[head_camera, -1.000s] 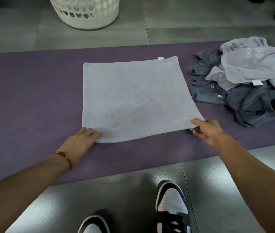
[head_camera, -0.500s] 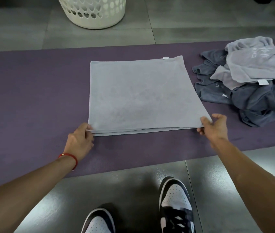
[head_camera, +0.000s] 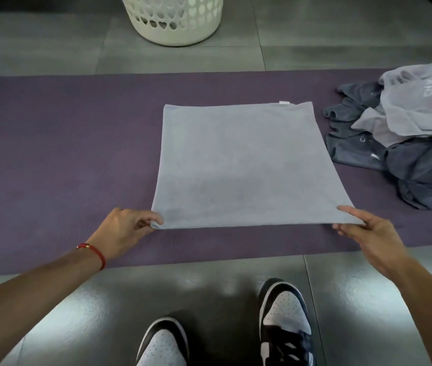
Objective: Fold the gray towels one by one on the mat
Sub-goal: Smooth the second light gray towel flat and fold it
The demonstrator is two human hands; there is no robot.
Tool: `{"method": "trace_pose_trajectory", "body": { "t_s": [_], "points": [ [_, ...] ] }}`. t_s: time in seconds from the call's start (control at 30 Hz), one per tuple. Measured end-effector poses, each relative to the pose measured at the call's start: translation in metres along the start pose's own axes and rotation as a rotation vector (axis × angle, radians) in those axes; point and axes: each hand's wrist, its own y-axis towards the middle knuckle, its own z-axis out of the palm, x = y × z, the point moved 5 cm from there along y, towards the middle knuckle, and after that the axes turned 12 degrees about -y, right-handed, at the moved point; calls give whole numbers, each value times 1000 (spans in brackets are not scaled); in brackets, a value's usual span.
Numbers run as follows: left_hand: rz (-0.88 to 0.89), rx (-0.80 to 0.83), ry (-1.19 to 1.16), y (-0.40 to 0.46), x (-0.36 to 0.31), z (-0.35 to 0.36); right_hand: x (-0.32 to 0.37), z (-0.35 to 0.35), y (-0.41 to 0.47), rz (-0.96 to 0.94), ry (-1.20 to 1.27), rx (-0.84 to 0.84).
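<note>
A light gray towel (head_camera: 241,165) lies spread on the purple mat (head_camera: 64,154), with a small white tag on its far edge. Its near edge is raised off the mat. My left hand (head_camera: 125,231) pinches the near left corner. My right hand (head_camera: 368,231) pinches the near right corner between thumb and fingers. A heap of unfolded light and dark gray towels (head_camera: 405,133) sits on the mat at the right.
A white perforated laundry basket (head_camera: 172,19) stands on the gray tiled floor beyond the mat. My two black-and-white shoes (head_camera: 283,320) are on the floor just in front of the mat's near edge.
Both hands went from resting at the towel's near corners to pinching them, and the near edge has lifted off the mat.
</note>
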Motion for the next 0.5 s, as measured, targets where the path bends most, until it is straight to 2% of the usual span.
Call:
{"method": "trace_pose_trajectory", "body": {
  "t_s": [0.13,0.23,0.33,0.5],
  "points": [
    [-78,117,-47,-26,-3,5,1,-14,-24,5,-110,-55],
    [-151,157,-124,-38,-6,9,-3,-17,-33,33,-238,68],
    [-194,105,-201,-21,-8,-6,-5,-21,-26,38,-365,131],
    [-166,-69,-392,60,-14,-44,50,-29,29,-146,-439,-117]
  ]
}}
